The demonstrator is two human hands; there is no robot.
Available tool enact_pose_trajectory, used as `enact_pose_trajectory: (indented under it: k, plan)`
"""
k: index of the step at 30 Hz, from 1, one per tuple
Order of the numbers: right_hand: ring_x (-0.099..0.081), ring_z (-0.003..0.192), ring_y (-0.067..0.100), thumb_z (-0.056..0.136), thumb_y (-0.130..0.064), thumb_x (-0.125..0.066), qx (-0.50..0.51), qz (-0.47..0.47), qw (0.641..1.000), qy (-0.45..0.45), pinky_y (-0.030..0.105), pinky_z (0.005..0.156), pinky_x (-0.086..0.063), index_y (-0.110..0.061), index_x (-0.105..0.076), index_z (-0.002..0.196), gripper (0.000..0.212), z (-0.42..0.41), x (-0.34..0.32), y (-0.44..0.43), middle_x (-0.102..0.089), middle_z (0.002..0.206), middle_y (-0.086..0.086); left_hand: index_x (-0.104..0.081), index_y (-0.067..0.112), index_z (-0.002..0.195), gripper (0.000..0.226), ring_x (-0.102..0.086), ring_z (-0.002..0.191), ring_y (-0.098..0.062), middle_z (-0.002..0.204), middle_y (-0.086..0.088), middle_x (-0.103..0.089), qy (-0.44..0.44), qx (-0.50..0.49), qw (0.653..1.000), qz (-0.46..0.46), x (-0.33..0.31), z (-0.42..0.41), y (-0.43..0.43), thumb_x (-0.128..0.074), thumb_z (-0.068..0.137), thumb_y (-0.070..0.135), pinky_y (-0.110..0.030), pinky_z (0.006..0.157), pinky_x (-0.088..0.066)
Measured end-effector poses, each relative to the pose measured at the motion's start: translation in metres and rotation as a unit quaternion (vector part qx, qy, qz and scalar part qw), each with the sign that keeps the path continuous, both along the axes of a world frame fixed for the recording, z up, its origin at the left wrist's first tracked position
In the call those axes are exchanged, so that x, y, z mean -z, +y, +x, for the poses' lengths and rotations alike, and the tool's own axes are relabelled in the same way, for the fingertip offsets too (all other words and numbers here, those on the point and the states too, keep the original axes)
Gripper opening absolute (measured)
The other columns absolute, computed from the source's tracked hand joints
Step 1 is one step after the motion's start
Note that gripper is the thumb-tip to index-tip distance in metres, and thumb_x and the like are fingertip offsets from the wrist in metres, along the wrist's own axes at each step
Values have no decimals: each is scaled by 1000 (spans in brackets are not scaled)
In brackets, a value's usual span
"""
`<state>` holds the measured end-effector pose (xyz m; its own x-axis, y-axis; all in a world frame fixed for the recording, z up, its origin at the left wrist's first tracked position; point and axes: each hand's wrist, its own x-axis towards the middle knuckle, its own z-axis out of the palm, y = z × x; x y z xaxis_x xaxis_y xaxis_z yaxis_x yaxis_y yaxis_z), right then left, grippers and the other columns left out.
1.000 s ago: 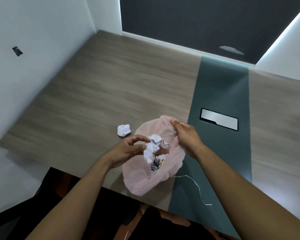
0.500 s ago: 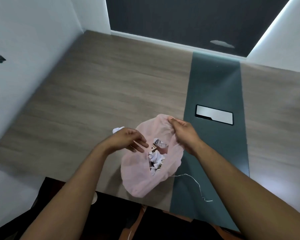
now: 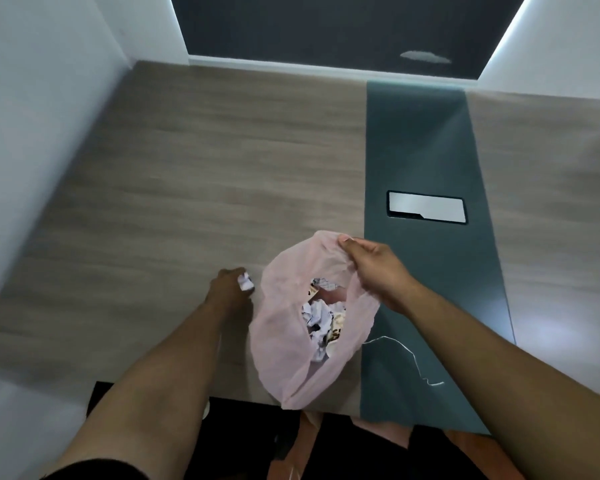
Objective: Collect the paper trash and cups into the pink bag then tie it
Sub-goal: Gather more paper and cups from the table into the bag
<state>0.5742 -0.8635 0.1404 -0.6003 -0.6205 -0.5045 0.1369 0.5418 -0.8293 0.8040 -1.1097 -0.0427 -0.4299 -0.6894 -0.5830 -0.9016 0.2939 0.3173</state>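
A thin pink bag [image 3: 284, 344] lies open on the wooden table near its front edge, with crumpled paper [image 3: 317, 315] and a printed cup inside. My right hand [image 3: 371, 268] pinches the bag's far rim and holds the mouth up. My left hand [image 3: 231, 285] rests on the table just left of the bag, its fingers closed around a small white paper ball [image 3: 246, 282], which is partly hidden by the hand.
A dark green strip [image 3: 420, 140] runs down the table with a silver cable hatch [image 3: 426, 206] in it. A thin white string [image 3: 409, 358] lies on the strip right of the bag. White walls stand at left and right. The table's front edge [image 3: 243, 399] is close to me.
My left hand dropped a paper wad into the bag, then moved left and closed on the paper ball on the table. The right hand stayed on the bag's rim.
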Motion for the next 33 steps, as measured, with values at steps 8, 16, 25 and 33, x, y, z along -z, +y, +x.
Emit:
enact_pose_trajectory:
  k: [8, 16, 25, 33]
  plan:
    - [-76, 83, 31, 103, -62, -62, -5, 4, 1000, -21, 58, 91, -63, -28, -84, 108, 41, 6, 3, 4, -84, 102, 15, -71, 17, 96, 43, -73, 88, -28, 96, -12, -76, 197, -202, 956, 82, -2, 25, 43, -69, 71, 53, -33, 79, -54]
    - [-81, 98, 24, 107, -55, -61, -14, -10, 1000, -26, 42, 99, -64, -29, -81, 125, 38, 21, 2, -8, -86, 99, -4, -64, 13, 146, 58, -69, 87, -17, 121, -10, -74, 423, -197, 781, 416, -134, 11, 91, -73, 97, 42, -26, 71, -54]
    - [-75, 72, 11, 107, -48, -64, -22, -52, 998, -42, 26, 75, -60, -26, -85, 109, 30, 36, -12, -23, -84, 85, -1, -66, 30, 127, 53, -75, 79, -15, 113, 0, -80, 273, -137, 916, 258, -107, -15, 163, -81, 87, 61, -36, 73, -60]
    - [-82, 90, 26, 105, -55, -64, -9, -63, 997, -40, 38, 83, -65, -33, -83, 120, 33, 34, -24, -14, -85, 107, 4, -39, 26, 165, 71, -61, 140, -32, 157, -6, -61, 191, 27, 976, 96, -108, 4, 167, -43, 108, 69, -40, 111, -49]
